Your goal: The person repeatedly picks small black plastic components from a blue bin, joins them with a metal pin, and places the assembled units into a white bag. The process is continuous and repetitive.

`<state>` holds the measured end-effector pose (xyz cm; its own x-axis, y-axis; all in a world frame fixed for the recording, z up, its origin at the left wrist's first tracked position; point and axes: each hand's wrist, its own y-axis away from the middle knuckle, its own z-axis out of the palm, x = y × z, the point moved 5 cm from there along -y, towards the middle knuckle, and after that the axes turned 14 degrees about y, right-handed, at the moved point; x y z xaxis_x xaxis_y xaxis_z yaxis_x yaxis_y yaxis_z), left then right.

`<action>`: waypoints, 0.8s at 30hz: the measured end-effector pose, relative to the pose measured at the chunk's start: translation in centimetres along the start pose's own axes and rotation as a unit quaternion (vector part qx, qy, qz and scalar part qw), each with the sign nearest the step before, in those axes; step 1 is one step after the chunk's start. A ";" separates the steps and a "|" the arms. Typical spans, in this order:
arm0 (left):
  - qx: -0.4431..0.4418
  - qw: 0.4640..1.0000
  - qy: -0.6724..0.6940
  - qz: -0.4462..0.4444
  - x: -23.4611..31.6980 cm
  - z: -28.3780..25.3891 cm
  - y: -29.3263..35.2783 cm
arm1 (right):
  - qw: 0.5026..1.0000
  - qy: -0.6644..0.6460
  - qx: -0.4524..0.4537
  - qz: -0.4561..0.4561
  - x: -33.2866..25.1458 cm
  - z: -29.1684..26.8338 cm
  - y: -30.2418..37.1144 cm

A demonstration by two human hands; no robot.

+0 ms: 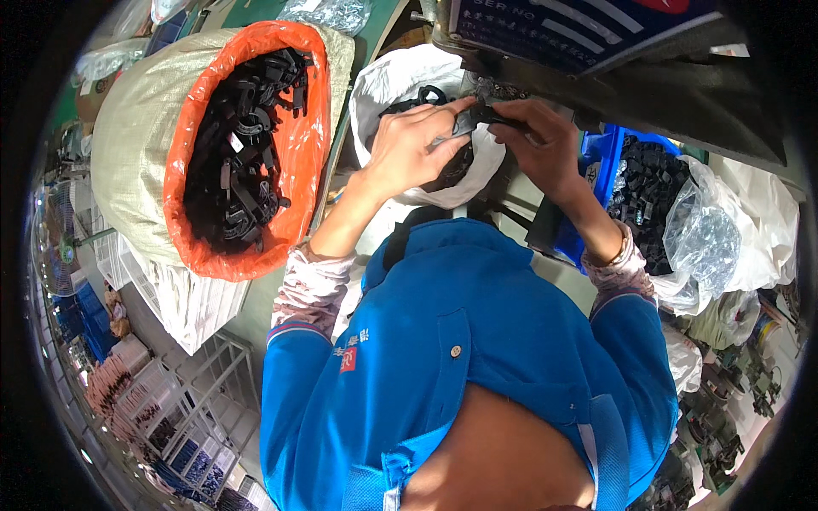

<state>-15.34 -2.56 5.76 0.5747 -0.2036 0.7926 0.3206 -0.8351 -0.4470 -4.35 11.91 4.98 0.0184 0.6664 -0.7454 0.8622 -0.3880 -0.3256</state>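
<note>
My left hand [411, 146] and my right hand [545, 146] meet over a white bag with its mouth spread wide [371, 89]. Between them is a small black plastic part [471, 121], pinched by the fingers of both; its exact kind is too small to make out. Thumb and fingers of the left hand grip its near side. From the right, my other hand's fingertips close on its far end. Inside the bag lie black pieces [432, 95], partly covered by my left hand.
At left stands a woven sack with an orange liner [317, 170], full of black plastic parts [243, 162]. A machine with a dark blue plate [545, 30] overhangs the hands. To the right, a blue crate [603, 153] holds small black parts [652, 183] beside clear plastic bags [703, 234].
</note>
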 end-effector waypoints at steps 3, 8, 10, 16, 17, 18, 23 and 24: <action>-0.010 0.998 -0.044 0.035 0.3 -1.1 -1.0 | 0.994 0.075 0.064 -0.049 -0.4 0.6 -0.3; -0.043 0.996 -0.057 0.060 -0.3 -2.2 -2.5 | 0.993 0.068 0.086 -0.036 -2.1 0.3 -1.1; -0.057 0.995 -0.059 0.049 -0.5 -2.3 -3.3 | 0.994 0.080 0.077 -0.019 -1.9 0.2 -1.2; -0.131 0.989 -0.059 -0.036 -2.9 -1.2 -4.0 | 0.979 -0.083 0.002 0.186 2.5 1.8 -1.1; -0.141 0.987 -0.074 -0.038 -3.2 -1.2 -4.1 | 0.982 -0.068 0.002 0.175 2.6 1.8 -1.3; -0.149 0.984 -0.089 -0.041 -3.5 -1.2 -4.3 | 0.985 -0.053 0.002 0.163 2.6 1.8 -1.5; -0.098 0.992 -0.032 -0.079 -3.2 -2.6 -2.0 | 0.984 -0.029 -0.005 0.174 2.9 1.9 -0.6; -0.063 0.994 0.030 -0.086 -3.0 -2.5 -1.8 | 0.986 -0.029 -0.022 0.163 3.5 1.8 -1.0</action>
<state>-19.53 -1.69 5.19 0.4728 -0.0789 0.8776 0.3108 -0.9171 -0.2499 -6.07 13.48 1.69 0.2705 0.4725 -0.8388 0.8363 -0.5469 -0.0384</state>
